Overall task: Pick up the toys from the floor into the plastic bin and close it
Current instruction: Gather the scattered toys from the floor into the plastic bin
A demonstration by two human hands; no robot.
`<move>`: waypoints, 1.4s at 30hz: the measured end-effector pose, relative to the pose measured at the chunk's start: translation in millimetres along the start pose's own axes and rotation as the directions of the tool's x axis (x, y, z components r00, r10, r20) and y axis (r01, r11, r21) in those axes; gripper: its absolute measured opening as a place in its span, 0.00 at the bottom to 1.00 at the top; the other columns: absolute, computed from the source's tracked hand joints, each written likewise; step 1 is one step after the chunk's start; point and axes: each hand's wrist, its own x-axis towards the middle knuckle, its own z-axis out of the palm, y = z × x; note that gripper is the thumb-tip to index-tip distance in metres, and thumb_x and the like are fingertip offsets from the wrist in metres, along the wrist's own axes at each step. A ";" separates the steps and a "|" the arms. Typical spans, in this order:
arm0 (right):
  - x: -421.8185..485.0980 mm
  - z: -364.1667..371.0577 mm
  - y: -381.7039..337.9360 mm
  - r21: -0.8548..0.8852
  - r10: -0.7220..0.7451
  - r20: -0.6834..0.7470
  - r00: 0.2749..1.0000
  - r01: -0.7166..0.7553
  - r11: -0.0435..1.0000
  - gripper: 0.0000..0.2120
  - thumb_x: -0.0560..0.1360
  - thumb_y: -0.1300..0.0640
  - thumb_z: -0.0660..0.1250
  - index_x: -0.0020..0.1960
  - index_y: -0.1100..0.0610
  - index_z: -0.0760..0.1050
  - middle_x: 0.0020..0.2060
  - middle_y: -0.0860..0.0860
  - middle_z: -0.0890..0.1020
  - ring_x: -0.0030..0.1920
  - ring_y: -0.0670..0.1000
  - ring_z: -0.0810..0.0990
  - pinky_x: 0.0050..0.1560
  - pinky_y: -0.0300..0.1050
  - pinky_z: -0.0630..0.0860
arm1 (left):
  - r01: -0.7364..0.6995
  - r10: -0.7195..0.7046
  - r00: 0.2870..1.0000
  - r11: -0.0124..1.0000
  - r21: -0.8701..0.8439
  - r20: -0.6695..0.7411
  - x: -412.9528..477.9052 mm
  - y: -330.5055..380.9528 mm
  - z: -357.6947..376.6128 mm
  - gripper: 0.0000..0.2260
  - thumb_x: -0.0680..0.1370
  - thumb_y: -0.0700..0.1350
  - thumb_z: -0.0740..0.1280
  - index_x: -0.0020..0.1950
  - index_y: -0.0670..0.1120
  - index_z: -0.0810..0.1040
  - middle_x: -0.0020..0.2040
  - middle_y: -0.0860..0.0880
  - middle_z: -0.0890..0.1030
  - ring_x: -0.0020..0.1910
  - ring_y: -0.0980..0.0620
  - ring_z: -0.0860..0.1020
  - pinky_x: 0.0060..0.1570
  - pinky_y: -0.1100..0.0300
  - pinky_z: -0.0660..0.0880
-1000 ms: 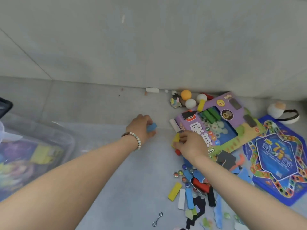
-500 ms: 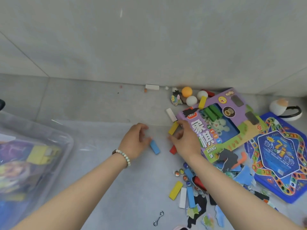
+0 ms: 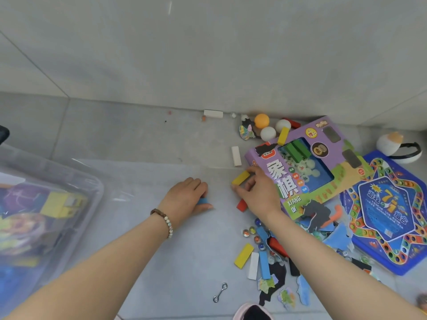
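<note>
On the grey floor my left hand (image 3: 187,199) curls over a blue block (image 3: 203,201), with the thumb below it. My right hand (image 3: 258,192) pinches a yellow block (image 3: 240,177) between thumb and fingers, at the corner of a purple chess box (image 3: 300,176). A red block (image 3: 241,205) lies partly under the right palm. The clear plastic bin (image 3: 99,188) stands at the left, open, holding a yellow toy and colourful boxes. More blocks (image 3: 243,255), marbles (image 3: 249,232) and puzzle pieces lie beside my right forearm.
A blue game board (image 3: 388,211) lies at the right, a white round toy (image 3: 390,144) behind it. An orange ball (image 3: 261,120), white balls and white blocks (image 3: 236,155) sit near the wall. A metal hook (image 3: 220,292) lies on the near floor.
The blue block, lying free beside my left hand half a second ago, is now under its curled fingers. My right hand has lifted the yellow block slightly toward the purple box.
</note>
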 end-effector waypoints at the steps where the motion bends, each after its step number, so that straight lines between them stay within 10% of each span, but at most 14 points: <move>1: -2.1 -1.4 1.2 0.041 0.002 0.012 1.000 -0.002 0.999 0.22 0.72 0.51 0.71 0.63 0.53 0.69 0.35 0.50 0.78 0.35 0.46 0.75 0.35 0.38 0.69 | -0.036 0.036 0.999 0.999 0.029 -0.022 -0.2 -1.7 1.8 0.16 0.71 0.60 0.60 0.38 0.47 0.68 0.31 0.51 0.73 0.29 0.52 0.71 0.34 0.62 0.60; 11: -27.1 -17.4 8.4 0.289 -0.014 0.050 0.999 -0.001 0.957 0.21 0.71 0.55 0.73 0.62 0.53 0.71 0.32 0.50 0.76 0.34 0.46 0.72 0.37 0.33 0.71 | -0.036 0.041 0.999 0.984 0.174 -0.026 -7.6 1.4 3.0 0.30 0.81 0.60 0.44 0.34 0.43 0.73 0.29 0.48 0.72 0.26 0.50 0.72 0.24 0.64 0.65; 15: -30.4 -20.2 -11.1 0.429 -0.041 0.049 0.998 0.016 0.903 0.22 0.70 0.59 0.73 0.62 0.56 0.72 0.30 0.50 0.74 0.32 0.45 0.72 0.36 0.33 0.70 | 0.384 -0.380 0.923 0.907 -0.172 0.056 2.6 17.9 -12.7 0.15 0.80 0.52 0.57 0.41 0.43 0.73 0.35 0.50 0.75 0.34 0.51 0.74 0.33 0.61 0.67; 18: -36.7 -18.1 -31.1 0.509 -0.150 0.119 0.981 0.070 0.858 0.22 0.68 0.61 0.75 0.60 0.54 0.73 0.30 0.51 0.72 0.33 0.47 0.71 0.36 0.35 0.69 | 0.653 -0.571 0.689 0.219 -0.725 0.447 15.4 36.4 -27.1 0.12 0.82 0.47 0.56 0.48 0.39 0.71 0.38 0.48 0.79 0.31 0.58 0.79 0.34 0.64 0.74; 20: -41.4 -16.1 -38.3 0.456 -0.243 0.192 0.951 0.133 0.880 0.24 0.66 0.59 0.77 0.59 0.51 0.74 0.33 0.49 0.71 0.34 0.45 0.69 0.37 0.36 0.67 | 0.649 -0.435 0.594 -0.239 -0.723 0.677 21.6 43.3 -30.8 0.16 0.83 0.49 0.51 0.51 0.40 0.73 0.41 0.45 0.81 0.32 0.57 0.82 0.33 0.63 0.79; 23: -39.9 -22.3 -27.5 0.247 -0.253 0.163 0.954 0.209 0.946 0.29 0.64 0.51 0.78 0.63 0.46 0.72 0.42 0.45 0.73 0.40 0.43 0.71 0.42 0.31 0.68 | 0.582 -0.340 0.526 -0.525 -0.621 0.780 23.7 44.8 -30.6 0.17 0.83 0.52 0.50 0.52 0.45 0.75 0.41 0.47 0.79 0.30 0.53 0.81 0.31 0.62 0.79; 27: -36.0 -30.6 8.5 -0.052 -0.212 0.104 0.972 0.218 0.975 0.25 0.68 0.49 0.75 0.63 0.48 0.73 0.57 0.42 0.73 0.59 0.43 0.72 0.56 0.33 0.67 | 0.574 -0.378 0.486 -0.542 -0.613 0.788 16.4 40.7 -29.1 0.14 0.82 0.52 0.53 0.49 0.47 0.76 0.40 0.48 0.73 0.33 0.53 0.75 0.32 0.64 0.78; 33: -33.4 -7.9 21.8 -0.259 -0.279 0.109 0.954 0.298 0.919 0.21 0.68 0.53 0.75 0.59 0.52 0.75 0.58 0.49 0.75 0.60 0.50 0.73 0.56 0.38 0.67 | 0.539 -0.332 0.484 -0.617 -0.574 0.810 15.1 37.2 -29.3 0.22 0.81 0.58 0.49 0.50 0.45 0.75 0.44 0.46 0.82 0.39 0.47 0.83 0.46 0.53 0.79; 39: -30.9 -11.2 -32.6 0.325 -0.302 0.133 0.944 0.246 0.913 0.28 0.66 0.56 0.77 0.63 0.48 0.70 0.59 0.43 0.75 0.59 0.39 0.73 0.58 0.31 0.70 | 0.600 -0.227 0.526 -0.585 -0.546 0.820 21.4 40.9 -31.8 0.20 0.81 0.59 0.49 0.58 0.47 0.73 0.50 0.45 0.80 0.45 0.48 0.81 0.51 0.48 0.77; 42: -14.7 -9.4 -45.0 0.330 -0.296 0.068 0.953 0.258 0.908 0.20 0.70 0.53 0.74 0.61 0.50 0.75 0.60 0.43 0.74 0.63 0.38 0.69 0.64 0.33 0.65 | 0.544 -0.288 0.530 -0.606 -0.581 0.797 27.0 39.3 -34.5 0.15 0.81 0.56 0.54 0.53 0.49 0.76 0.47 0.47 0.79 0.39 0.53 0.81 0.39 0.56 0.82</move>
